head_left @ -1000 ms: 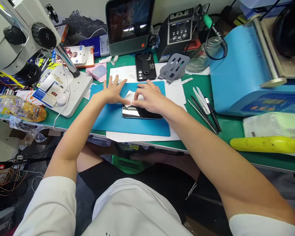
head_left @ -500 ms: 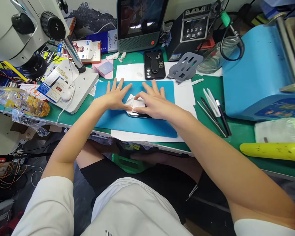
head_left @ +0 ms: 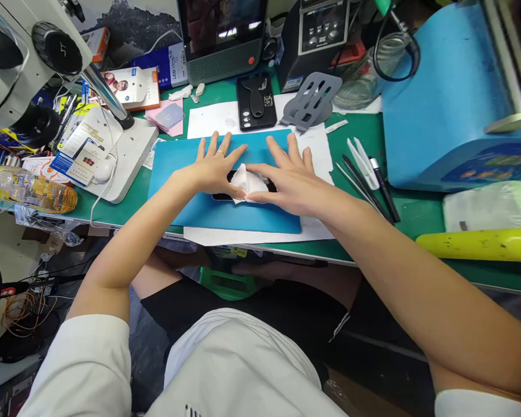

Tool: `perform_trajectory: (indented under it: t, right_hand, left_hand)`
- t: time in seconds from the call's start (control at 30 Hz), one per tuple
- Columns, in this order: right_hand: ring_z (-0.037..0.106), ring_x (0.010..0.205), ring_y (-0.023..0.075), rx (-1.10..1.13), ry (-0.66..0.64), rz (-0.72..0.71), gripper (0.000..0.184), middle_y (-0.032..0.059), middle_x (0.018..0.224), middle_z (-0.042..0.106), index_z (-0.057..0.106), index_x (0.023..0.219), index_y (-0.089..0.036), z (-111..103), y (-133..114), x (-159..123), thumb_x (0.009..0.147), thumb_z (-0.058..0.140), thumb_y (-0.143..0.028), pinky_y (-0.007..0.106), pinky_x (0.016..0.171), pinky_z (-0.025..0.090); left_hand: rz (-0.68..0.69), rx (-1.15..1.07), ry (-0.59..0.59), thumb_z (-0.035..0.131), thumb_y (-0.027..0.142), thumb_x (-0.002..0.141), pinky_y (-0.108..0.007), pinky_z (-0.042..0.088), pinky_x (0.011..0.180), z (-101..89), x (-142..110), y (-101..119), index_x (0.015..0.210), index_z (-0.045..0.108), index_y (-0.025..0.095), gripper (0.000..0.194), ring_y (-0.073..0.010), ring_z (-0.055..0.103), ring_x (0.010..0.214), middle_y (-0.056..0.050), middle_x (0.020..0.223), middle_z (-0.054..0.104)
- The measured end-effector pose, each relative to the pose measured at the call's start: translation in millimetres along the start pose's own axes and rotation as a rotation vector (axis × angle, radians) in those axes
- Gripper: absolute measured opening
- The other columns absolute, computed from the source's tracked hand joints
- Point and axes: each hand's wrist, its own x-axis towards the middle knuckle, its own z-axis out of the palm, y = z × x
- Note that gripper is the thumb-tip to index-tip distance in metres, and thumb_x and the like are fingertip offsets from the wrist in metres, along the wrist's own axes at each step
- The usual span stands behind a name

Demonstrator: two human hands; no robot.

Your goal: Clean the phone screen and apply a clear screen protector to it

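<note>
On a blue mat (head_left: 191, 211) lies a dark, phone-like device (head_left: 221, 197), mostly covered by my hands and a crumpled white wipe (head_left: 249, 180). My left hand (head_left: 211, 174) is open, fingers spread over the mat, its thumb resting against the wipe's near left edge. From the other side, my right hand (head_left: 293, 182) has the wipe between thumb and index finger, while its other fingers stretch out. The two thumb tips nearly meet at the wipe's near edge. How firmly the wipe is gripped is hard to see.
Behind the mat lie a black phone back (head_left: 256, 104) and a grey slotted holder (head_left: 311, 101). Tweezers and pens (head_left: 369, 176) are to the right, near a blue machine (head_left: 443, 110) and a yellow handle (head_left: 481, 245). A microscope base (head_left: 132, 153) stands left.
The wipe now stands up in a peak, and the device shows on both sides of it. My right hand has opened wider, its index finger straightened. The camera view has shifted slightly.
</note>
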Motion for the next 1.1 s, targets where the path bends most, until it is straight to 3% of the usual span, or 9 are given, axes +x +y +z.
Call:
perform_trajectory:
  t: [0.2, 0.4, 0.53, 0.67, 0.77, 0.83, 0.93, 1.03, 1.1]
  right_hand:
    - [-0.018, 0.158, 0.0548, 0.001, 0.068, 0.064, 0.077, -0.0038, 0.18, 0.002, 0.056, 0.152, -0.038, -14, 21, -18, 0.082, 0.075, -0.066, 0.085, 0.122, -0.004]
    - [-0.019, 0.156, 0.0602, -0.009, 0.093, 0.116, 0.087, 0.0017, 0.18, 0.005, 0.058, 0.15, -0.033, -21, 36, -19, 0.075, 0.079, -0.073, 0.089, 0.117, -0.008]
    - [-0.019, 0.155, 0.0618, -0.026, 0.153, 0.146, 0.088, 0.0061, 0.18, 0.005, 0.056, 0.15, -0.03, -23, 45, -12, 0.077, 0.073, -0.078, 0.089, 0.115, -0.011]
    - [-0.017, 0.156, 0.062, -0.027, 0.221, 0.107, 0.084, 0.0085, 0.18, 0.006, 0.057, 0.148, -0.03, -19, 53, 2, 0.08, 0.071, -0.077, 0.09, 0.114, -0.009]
    - [-0.012, 0.158, 0.0602, -0.052, 0.258, 0.076, 0.076, 0.0069, 0.181, 0.006, 0.059, 0.145, -0.031, -12, 47, 13, 0.083, 0.07, -0.073, 0.09, 0.115, -0.004]
    - [-0.007, 0.159, 0.0585, -0.091, 0.297, 0.056, 0.068, 0.0076, 0.18, 0.008, 0.059, 0.144, -0.029, -8, 35, 18, 0.088, 0.067, -0.068, 0.091, 0.114, 0.0]
    - [0.005, 0.161, 0.0534, -0.151, 0.384, 0.003, 0.052, 0.0104, 0.178, 0.021, 0.063, 0.141, -0.027, -6, 10, 20, 0.096, 0.061, -0.054, 0.089, 0.117, 0.006]
    - [0.023, 0.161, 0.0419, -0.18, 0.445, -0.108, 0.036, 0.009, 0.168, 0.043, 0.07, 0.13, -0.027, -6, -11, 17, 0.103, 0.05, -0.04, 0.078, 0.126, 0.011]
    - [0.037, 0.156, 0.0354, -0.142, 0.476, -0.17, 0.036, 0.008, 0.158, 0.056, 0.074, 0.123, -0.029, -6, -18, 14, 0.105, 0.044, -0.037, 0.069, 0.128, 0.018]
  left_hand:
    - [0.071, 0.005, 0.016, 0.078, 0.076, 0.069, -0.066, -0.024, 0.124, 5.3, 33, 11, 0.17, 0.012, 0.031, 0.129, -0.048, -0.038, 0.151, 0.003, 0.179, -0.014]
    - [0.097, 0.009, 0.004, 0.078, 0.078, 0.067, -0.068, -0.028, 0.12, 4.1, 62, 9, 0.17, 0.011, 0.03, 0.131, -0.0508, -0.041, 0.147, 0.002, 0.179, -0.014]
    - [0.081, -0.026, 0.022, 0.079, 0.078, 0.066, -0.066, -0.027, 0.122, 2.3, 77, 8, 0.17, 0.014, 0.031, 0.132, -0.0508, -0.039, 0.149, 0.002, 0.179, -0.012]
    - [0.056, -0.022, 0.038, 0.083, 0.076, 0.062, -0.066, -0.024, 0.123, -4.3, 80, 8, 0.17, 0.018, 0.031, 0.134, -0.0508, -0.033, 0.153, 0.001, 0.179, -0.012]
    - [0.025, -0.01, 0.071, 0.087, 0.069, 0.062, -0.069, -0.02, 0.124, -10.9, 63, 4, 0.17, 0.019, 0.032, 0.132, -0.0504, -0.026, 0.157, -0.002, 0.18, -0.01]
    - [0.031, -0.015, 0.136, 0.086, 0.064, 0.068, -0.07, -0.015, 0.126, -11.1, 46, 1, 0.168, 0.026, 0.035, 0.121, -0.0478, -0.022, 0.16, -0.002, 0.18, -0.006]
    - [0.072, -0.036, 0.274, 0.078, 0.058, 0.084, -0.07, -0.004, 0.129, -2.6, 20, -2, 0.157, 0.051, 0.034, 0.081, -0.045, -0.009, 0.164, -0.002, 0.18, 0.006]
    - [0.151, -0.011, 0.388, 0.063, 0.047, 0.099, -0.063, 0.004, 0.133, 6.3, 4, -2, 0.115, 0.079, 0.029, 0.029, -0.0342, 0.016, 0.165, -0.001, 0.166, 0.046]
    - [0.19, 0.013, 0.476, 0.058, 0.037, 0.102, -0.056, 0.006, 0.136, 5.1, -3, -4, 0.098, 0.079, 0.028, 0.024, -0.0266, 0.038, 0.155, -0.001, 0.145, 0.066]
